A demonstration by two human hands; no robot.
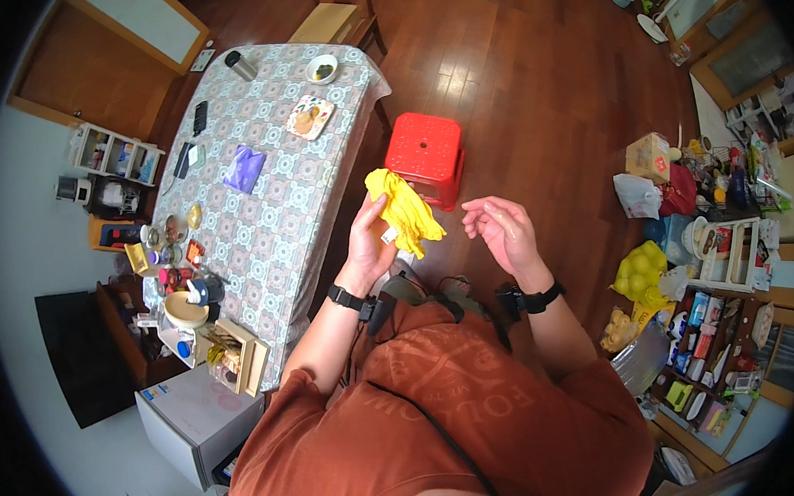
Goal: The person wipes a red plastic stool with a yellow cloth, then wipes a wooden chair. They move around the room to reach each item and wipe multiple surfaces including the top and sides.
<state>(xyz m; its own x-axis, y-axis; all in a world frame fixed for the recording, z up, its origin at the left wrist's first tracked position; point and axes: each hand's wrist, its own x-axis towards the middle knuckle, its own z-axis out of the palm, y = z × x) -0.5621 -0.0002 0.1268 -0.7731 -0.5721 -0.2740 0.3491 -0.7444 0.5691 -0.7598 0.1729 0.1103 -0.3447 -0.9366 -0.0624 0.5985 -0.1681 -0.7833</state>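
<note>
My left hand (pixel 369 233) grips a bunched yellow cloth (pixel 401 209) in front of my body, with the thumb lying along its near side. A small white tag shows at the cloth's lower left edge. To the right of the cloth, apart from it, my right hand (pixel 502 231) is raised with loosely bent fingers. Nothing shows in it. Just beyond the cloth stands a red plastic stool (pixel 424 142), partly covered by the cloth's upper edge.
On my left, a long table with a patterned tablecloth (pixel 272 210) bears a purple packet (pixel 245 169), a white bowl (pixel 321 69), a tumbler (pixel 239 66) and jars. A refrigerator-like grey box (pixel 198 415) stands near its end. Crowded shelves and bags (pixel 638 197) line the right.
</note>
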